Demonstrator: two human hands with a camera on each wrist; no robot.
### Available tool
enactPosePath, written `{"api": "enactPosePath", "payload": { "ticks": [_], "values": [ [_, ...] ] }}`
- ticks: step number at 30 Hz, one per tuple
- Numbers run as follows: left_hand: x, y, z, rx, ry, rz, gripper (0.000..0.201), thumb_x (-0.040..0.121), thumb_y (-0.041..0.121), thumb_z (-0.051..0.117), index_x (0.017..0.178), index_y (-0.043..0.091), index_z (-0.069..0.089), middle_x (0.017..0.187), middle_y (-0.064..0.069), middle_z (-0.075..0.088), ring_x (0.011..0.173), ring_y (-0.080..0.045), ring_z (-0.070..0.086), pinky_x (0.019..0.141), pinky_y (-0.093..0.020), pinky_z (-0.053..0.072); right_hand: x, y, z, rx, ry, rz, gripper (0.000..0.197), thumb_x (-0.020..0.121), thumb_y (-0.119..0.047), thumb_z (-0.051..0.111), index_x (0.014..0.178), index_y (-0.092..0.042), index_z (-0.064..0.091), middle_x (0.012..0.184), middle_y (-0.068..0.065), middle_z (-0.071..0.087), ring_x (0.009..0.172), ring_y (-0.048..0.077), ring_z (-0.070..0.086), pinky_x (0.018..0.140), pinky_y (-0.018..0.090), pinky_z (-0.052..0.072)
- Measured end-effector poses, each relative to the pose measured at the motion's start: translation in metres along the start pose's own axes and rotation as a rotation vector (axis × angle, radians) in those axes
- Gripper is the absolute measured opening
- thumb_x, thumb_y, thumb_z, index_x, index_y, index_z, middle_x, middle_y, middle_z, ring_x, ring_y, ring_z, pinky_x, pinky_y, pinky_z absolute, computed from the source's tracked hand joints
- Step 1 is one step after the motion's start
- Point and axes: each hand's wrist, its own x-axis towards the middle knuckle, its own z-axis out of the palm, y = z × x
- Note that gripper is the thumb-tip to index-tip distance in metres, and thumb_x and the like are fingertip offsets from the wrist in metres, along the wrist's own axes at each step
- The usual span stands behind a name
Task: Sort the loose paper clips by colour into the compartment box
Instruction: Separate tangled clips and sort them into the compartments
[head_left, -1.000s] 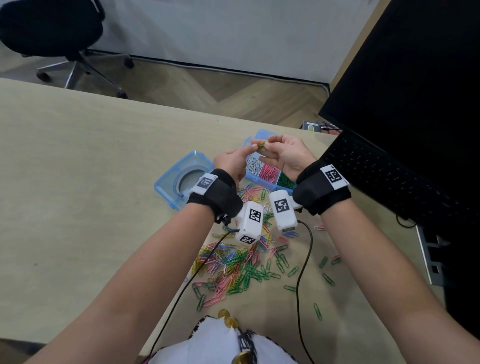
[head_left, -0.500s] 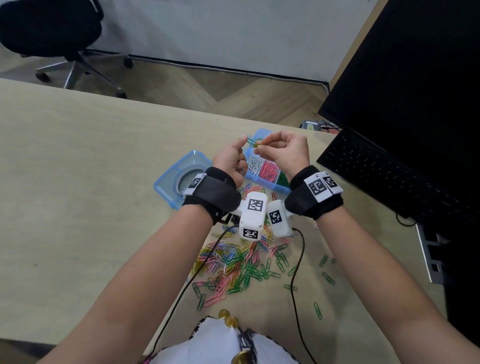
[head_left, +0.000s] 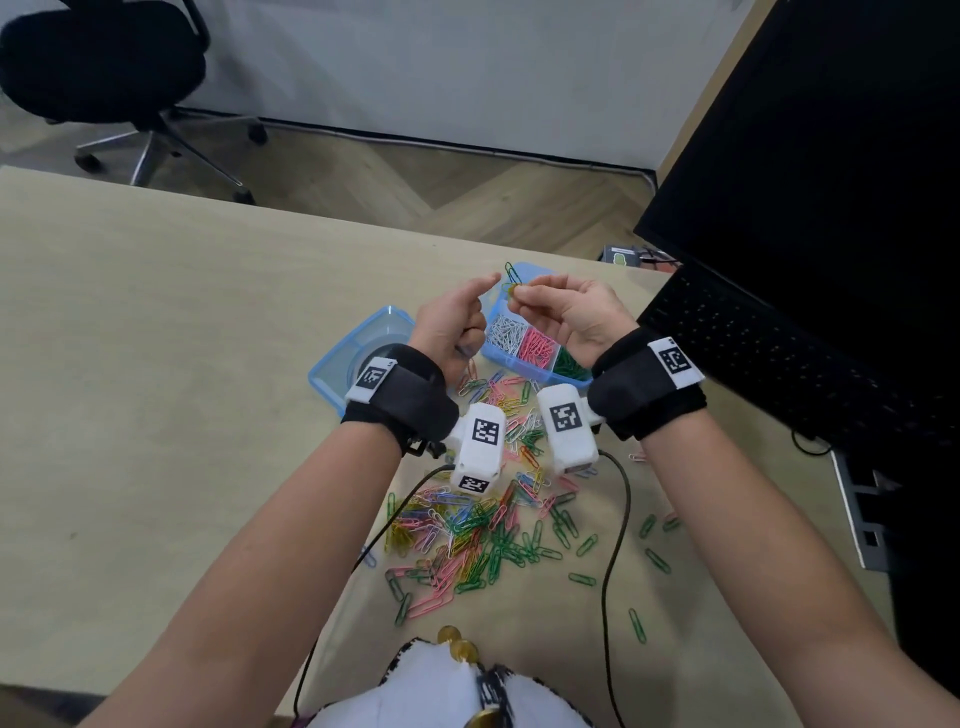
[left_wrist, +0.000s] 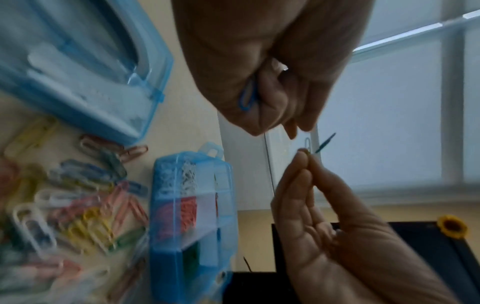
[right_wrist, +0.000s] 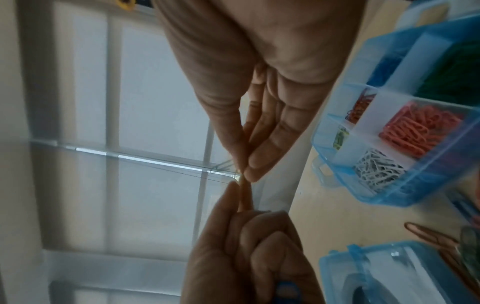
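A green paper clip (head_left: 512, 274) is pinched by the right hand (head_left: 574, 317) above the compartment box (head_left: 521, 364). A blue paper clip (left_wrist: 248, 98) is held in the curled left hand (head_left: 453, 323).

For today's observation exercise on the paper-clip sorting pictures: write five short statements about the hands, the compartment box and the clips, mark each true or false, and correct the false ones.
1. The right hand pinches a green paper clip at its fingertips. True.
2. The left hand is empty. False: the left wrist view shows a blue paper clip tucked in its curled fingers.
3. The compartment box holds only white clips. False: white, pink and green clips lie in separate compartments.
4. The box lid lies open on the desk beside the box. True.
5. All clips have been sorted. False: a mixed pile of loose clips lies on the desk.
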Motion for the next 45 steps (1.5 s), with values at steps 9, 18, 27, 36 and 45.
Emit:
{"api": "enactPosePath", "payload": {
  "ticks": [9,18,27,36,45],
  "values": [
    [-0.005,0.014,-0.021,0.464,-0.288,-0.02,0.023,0.094,0.011,0.056,0.114,0.006,0.065,0.046,0.013,0.031,0.04,-0.002,0.021,0.035,-0.013,0.016,-0.011,0.0,-0.009,-0.073,-0.116,0.245,0.009,0.085,0.006,0.062,0.093,0.002,0.063,0.071,0.009,0.072,0.062,0.014,0.07,0.058,0.018,0.057],
    [-0.005,0.009,-0.029,0.38,-0.204,0.0,0.008,0.091,0.018,0.063,0.087,0.013,0.068,0.047,0.011,0.022,0.041,-0.004,0.018,0.034,-0.013,0.016,-0.009,0.005,-0.006,-0.383,-0.13,-0.106,0.011,0.08,0.006,0.069,0.088,-0.002,0.068,0.074,0.01,0.069,0.063,0.014,0.067,0.069,0.021,0.057],
    [-0.008,0.005,-0.03,0.442,-0.278,0.017,0.016,0.093,0.021,0.059,0.082,0.016,0.069,0.05,0.009,0.021,0.043,-0.006,0.018,0.036,-0.015,0.019,-0.004,0.006,-0.005,-0.566,-0.127,-0.248,0.011,0.086,-0.004,0.068,0.096,0.0,0.071,0.068,-0.001,0.07,0.059,0.006,0.063,0.067,0.019,0.054],
    [-0.012,0.006,-0.025,0.481,-0.269,0.069,0.014,0.094,0.02,0.058,0.09,0.011,0.068,0.046,0.012,0.026,0.041,-0.005,0.02,0.036,-0.015,0.021,-0.003,0.002,-0.01,-0.698,-0.182,-0.364,0.026,0.083,0.0,0.069,0.109,0.002,0.068,0.094,0.014,0.071,0.073,0.006,0.067,0.079,0.021,0.055],
    [-0.015,0.006,-0.024,0.432,-0.228,0.103,0.018,0.094,0.019,0.058,0.08,0.012,0.067,0.046,0.011,0.023,0.042,-0.005,0.017,0.035,-0.015,0.019,-0.005,-0.003,-0.012,-0.955,-0.229,-0.516,0.028,0.084,-0.005,0.07,0.111,-0.001,0.068,0.091,-0.001,0.068,0.082,0.004,0.064,0.085,0.019,0.051]
  ]
}}
